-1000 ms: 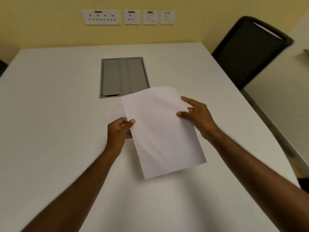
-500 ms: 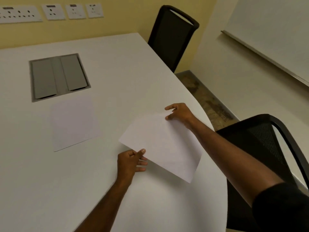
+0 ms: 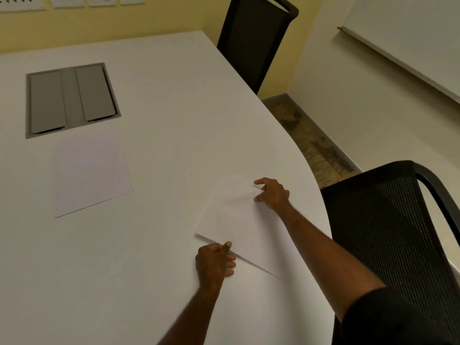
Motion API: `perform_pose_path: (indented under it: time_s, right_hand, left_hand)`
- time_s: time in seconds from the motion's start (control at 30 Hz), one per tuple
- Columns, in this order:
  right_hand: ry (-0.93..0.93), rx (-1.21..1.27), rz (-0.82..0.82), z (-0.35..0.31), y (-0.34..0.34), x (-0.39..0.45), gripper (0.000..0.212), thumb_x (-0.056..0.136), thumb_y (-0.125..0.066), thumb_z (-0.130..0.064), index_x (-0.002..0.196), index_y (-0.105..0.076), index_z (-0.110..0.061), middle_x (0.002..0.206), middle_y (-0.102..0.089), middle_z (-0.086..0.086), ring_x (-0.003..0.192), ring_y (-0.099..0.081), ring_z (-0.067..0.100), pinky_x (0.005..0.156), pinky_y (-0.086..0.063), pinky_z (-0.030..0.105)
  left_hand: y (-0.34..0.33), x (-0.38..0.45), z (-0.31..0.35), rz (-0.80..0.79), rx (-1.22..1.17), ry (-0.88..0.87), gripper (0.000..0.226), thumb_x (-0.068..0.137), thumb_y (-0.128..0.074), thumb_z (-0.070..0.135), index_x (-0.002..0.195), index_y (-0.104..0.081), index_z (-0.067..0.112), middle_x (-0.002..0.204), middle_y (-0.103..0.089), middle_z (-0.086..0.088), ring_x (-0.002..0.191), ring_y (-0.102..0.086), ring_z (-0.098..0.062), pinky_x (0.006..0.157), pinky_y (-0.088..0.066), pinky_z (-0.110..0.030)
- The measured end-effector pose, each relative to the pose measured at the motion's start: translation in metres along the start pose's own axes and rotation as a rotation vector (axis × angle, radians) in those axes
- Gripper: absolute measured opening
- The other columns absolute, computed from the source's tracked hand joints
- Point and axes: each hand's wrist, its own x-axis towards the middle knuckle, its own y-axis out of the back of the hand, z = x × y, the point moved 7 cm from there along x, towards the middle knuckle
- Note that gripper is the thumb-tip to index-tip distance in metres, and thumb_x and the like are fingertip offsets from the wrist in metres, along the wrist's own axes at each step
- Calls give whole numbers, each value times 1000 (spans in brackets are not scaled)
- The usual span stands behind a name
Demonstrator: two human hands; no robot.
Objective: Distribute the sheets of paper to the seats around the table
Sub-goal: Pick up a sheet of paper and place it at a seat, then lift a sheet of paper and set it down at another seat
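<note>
Wall sockets (image 3: pixel 62 0) are running along the upper left of the frame, cut off by the top edge, their markings too small to read. Below them a grey hatch (image 3: pixel 72 99) is sitting flush in the white tabletop (image 3: pixel 174 95), with a stack of paper (image 3: pixel 90 175) lying just below it, no print showing. At lower centre the left hand (image 3: pixel 214 262) is pinching the near edge of a single sheet (image 3: pixel 236 220), which the right hand (image 3: pixel 272 194) is gripping at its far corner. The sheet is lying low over the tabletop edge beside the mesh chair (image 3: pixel 388 232) at right; whether it is touching the surface is unclear. A second chair (image 3: pixel 254 38) is standing at the top, cropped.
</note>
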Motion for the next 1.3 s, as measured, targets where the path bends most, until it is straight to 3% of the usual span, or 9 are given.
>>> perform_pose_path:
  time_s: [0.17,0.33,0.5,0.73,0.8,0.87,0.97,1.07,1.3]
  right_hand:
    - [35,-41,19,9,-6,3,55,72,-79,-15,121,-64,-33,117,-65,-7,115,-58,15,93,-25,30]
    - [251,-244,239,10,-10,-8,55,72,-72,-4,124,-66,-23,110,-63,7,104,-62,30,91,-40,39]
    - [236,-59,175,-8,-9,-23,69,82,-71,-10,145,-46,-22,143,-48,5,134,-42,25,106,-38,36]
    - [542,8,211,-132,-25,-59,64,91,-66,-19,149,-41,-23,156,-39,1,148,-27,19,120,-25,35]
    - [620,-18,220,-175,-37,-67,62,92,-66,-20,148,-42,-23,156,-39,1,148,-27,19,121,-24,39]
    - [678,-51,211,-216,-52,-72,60,93,-64,-22,149,-42,-22,156,-39,0,149,-25,18,123,-19,38]
    - [758,-115,188,-272,-79,-69,59,93,-62,-22,149,-42,-21,157,-38,3,149,-25,19,124,-12,35]
    - [832,-223,173,-320,-113,-53,60,92,-63,-19,148,-43,-18,156,-39,7,148,-28,24,124,-13,39]
    - [871,-397,95,-392,-214,19,57,95,-60,-26,148,-42,-17,157,-37,11,148,-28,27,123,-12,41]
  left_hand:
    - [-5,10,-6,5,65,-22,30,91,-74,22,70,-69,1,61,-71,-12,47,-67,-21,45,-58,-33]
    - [-4,11,-11,-3,157,-67,33,93,-71,32,75,-73,4,60,-71,-13,46,-65,-20,49,-58,-34]
    - [32,10,-1,118,480,-217,48,99,-52,48,66,-69,18,57,-71,3,55,-70,-15,64,-59,-34]
    - [161,39,91,368,884,-623,50,97,-33,52,82,-69,20,81,-72,-2,87,-70,-29,76,-54,-38]
    - [204,49,122,435,913,-826,48,96,-35,50,103,-73,20,105,-74,-3,118,-63,-31,100,-45,-43]
    - [243,65,148,456,1005,-911,57,97,-36,52,132,-63,16,138,-63,-6,144,-41,-32,119,-25,-49]
    - [292,92,185,478,1127,-859,76,98,-17,63,155,-34,14,163,-31,-12,155,-14,-31,125,-5,-52]
    - [328,122,210,524,1210,-830,79,99,-18,60,160,-16,10,167,-12,-15,155,-7,-33,123,3,-53]
    - [373,225,199,470,1234,-664,93,94,8,70,159,-11,7,168,-6,-16,155,-6,-34,124,-9,-59]
